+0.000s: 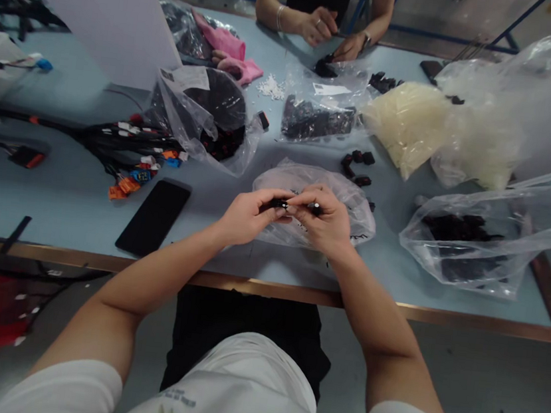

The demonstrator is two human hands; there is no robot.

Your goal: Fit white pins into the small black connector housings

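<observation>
My left hand (250,214) and my right hand (322,220) meet above the near part of the light blue table (70,198). Both pinch a small black plastic part (282,204) between their fingertips. Its exact shape is partly hidden by my fingers. Right under my hands lies a crumpled clear plastic bag (356,206). A few loose black parts (357,163) lie just beyond that bag.
A black phone (154,216) lies left of my hands. A wire harness with coloured connectors (132,149) runs in from the left. Clear bags of black parts (316,119) and whitish parts (410,126) fill the middle and right. Across the table another person's hands (327,32) handle black pieces.
</observation>
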